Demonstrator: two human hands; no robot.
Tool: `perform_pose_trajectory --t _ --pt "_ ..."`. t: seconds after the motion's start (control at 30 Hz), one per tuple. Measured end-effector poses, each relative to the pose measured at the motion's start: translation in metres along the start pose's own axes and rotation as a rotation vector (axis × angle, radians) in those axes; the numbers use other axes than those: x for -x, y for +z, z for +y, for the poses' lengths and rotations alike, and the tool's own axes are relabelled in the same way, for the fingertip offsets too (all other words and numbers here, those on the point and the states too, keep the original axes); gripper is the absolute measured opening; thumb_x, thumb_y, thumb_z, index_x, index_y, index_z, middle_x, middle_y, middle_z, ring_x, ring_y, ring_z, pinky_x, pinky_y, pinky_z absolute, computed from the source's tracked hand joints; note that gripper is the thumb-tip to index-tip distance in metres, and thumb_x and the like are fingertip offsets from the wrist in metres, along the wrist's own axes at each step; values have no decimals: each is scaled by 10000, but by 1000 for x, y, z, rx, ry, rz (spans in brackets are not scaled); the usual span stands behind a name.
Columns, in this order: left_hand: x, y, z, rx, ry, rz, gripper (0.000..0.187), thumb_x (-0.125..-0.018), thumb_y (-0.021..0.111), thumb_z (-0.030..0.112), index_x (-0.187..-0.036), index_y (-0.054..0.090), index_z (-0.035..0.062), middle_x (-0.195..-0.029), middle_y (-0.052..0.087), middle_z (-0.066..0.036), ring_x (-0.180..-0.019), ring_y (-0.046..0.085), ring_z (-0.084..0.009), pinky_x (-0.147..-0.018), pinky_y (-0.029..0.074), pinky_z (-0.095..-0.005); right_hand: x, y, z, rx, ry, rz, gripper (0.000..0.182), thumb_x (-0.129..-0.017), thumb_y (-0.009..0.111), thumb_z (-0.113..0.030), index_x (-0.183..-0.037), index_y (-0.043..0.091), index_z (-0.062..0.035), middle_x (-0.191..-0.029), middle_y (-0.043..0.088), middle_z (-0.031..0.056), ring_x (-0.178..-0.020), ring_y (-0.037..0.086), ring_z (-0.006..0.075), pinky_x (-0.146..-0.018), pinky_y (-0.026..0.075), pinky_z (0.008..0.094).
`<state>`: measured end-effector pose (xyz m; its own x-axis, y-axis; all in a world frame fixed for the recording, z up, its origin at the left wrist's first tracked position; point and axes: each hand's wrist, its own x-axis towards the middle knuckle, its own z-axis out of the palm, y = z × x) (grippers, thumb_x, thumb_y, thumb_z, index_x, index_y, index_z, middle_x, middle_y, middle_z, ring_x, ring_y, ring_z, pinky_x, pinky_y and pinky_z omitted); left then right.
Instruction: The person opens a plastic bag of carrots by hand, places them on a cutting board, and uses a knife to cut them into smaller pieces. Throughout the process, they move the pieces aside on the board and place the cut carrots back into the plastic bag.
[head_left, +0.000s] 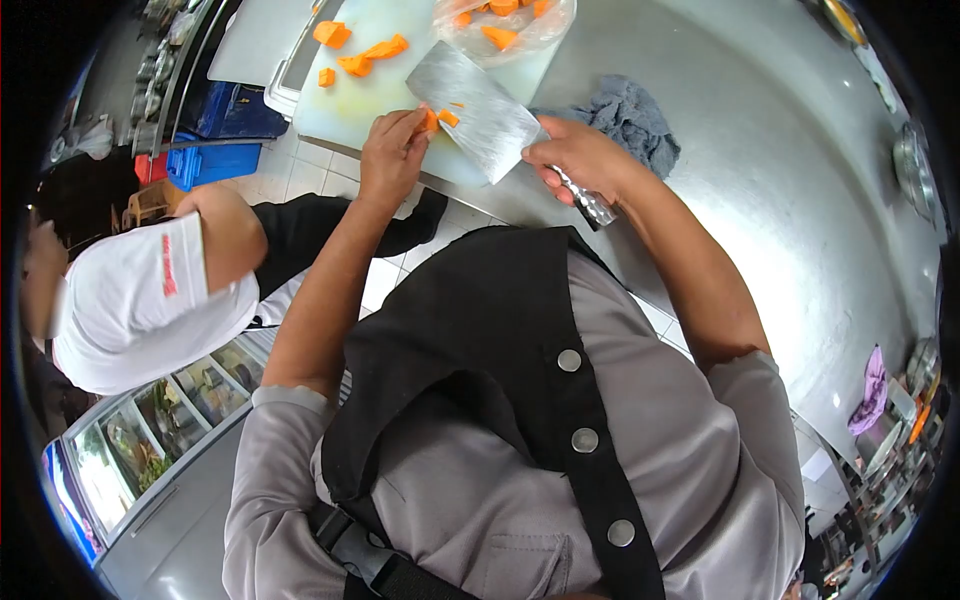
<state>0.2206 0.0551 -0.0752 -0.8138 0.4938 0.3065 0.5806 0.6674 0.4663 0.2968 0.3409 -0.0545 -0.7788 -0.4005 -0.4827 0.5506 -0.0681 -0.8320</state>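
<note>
My right hand (583, 160) grips the metal handle of a cleaver (478, 110), whose broad blade lies over the white cutting board (340, 108). Pinched in the fingers of my left hand (393, 155) is a piece of orange carrot (429, 121), close beside the blade. A small cut bit of carrot (449, 118) rests against the steel. Farther up the board are several loose carrot chunks (386, 47). A clear plastic bag (453, 35) at the top holds more orange pieces.
A grey cloth (630, 122) lies crumpled on the steel table (740, 150), right of the board. At the left, a person in a white shirt (150, 300) stands near a glass-topped display fridge (160, 410). Blue bins (205, 160) sit beyond the board's left side.
</note>
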Motion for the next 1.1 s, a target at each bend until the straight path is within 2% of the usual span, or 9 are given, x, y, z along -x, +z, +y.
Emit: perform_pose_trajectory --t 0.2,0.37,0.43,0.53,1.0,1.1 --pt "-1 0 2 -36 -3 -9 385 -841 738 46 -1221 683 22 -1071 692 -134 -985 624 -315 -882 519 -388 -11 -1 -4 36 -11 -5 204 -919 590 -166 -1051 569 -12 -634 517 27 -436 476 110 -407 384 283" --pt "1 4 -2 -21 -52 -8 392 -849 720 54 -1237 675 14 -1060 682 -134 -981 618 -317 -888 515 -388 10 5 -30 142 1 37 228 -930 583 -168 -1083 565 0 -640 527 36 -448 498 125 -432 415 304" --pt "0 3 -1 -40 -49 -1 392 -851 718 59 -1238 673 13 -1065 680 -135 -985 615 -317 -895 512 -387 24 7 -39 447 -67 117 240 -943 568 -172 -1096 563 12 -663 552 49 -460 525 133 -464 443 323" --pt "2 3 4 -106 -27 7 393 -856 726 57 -1242 674 10 -1076 679 -140 -986 627 -298 -885 528 -372 39 10 -44 563 -65 104 255 -951 547 -175 -1111 559 24 -675 571 59 -469 555 144 -493 459 337" --pt "3 3 4 -122 -8 32 379 -849 748 73 -1220 693 14 -1082 686 -144 -993 639 -292 -875 537 -359 55 21 -48 651 -63 44 231 -951 500 -179 -1051 533 27 -687 579 87 -477 590 185 -511 479 356" --pt "2 4 2 -82 17 45 396 -845 723 68 -1235 680 16 -1034 671 -132 -964 600 -304 -878 503 -383 43 28 -49 671 -69 51 230 -950 498 -185 -1015 519 35 -691 579 92 -480 588 185 -502 472 360"
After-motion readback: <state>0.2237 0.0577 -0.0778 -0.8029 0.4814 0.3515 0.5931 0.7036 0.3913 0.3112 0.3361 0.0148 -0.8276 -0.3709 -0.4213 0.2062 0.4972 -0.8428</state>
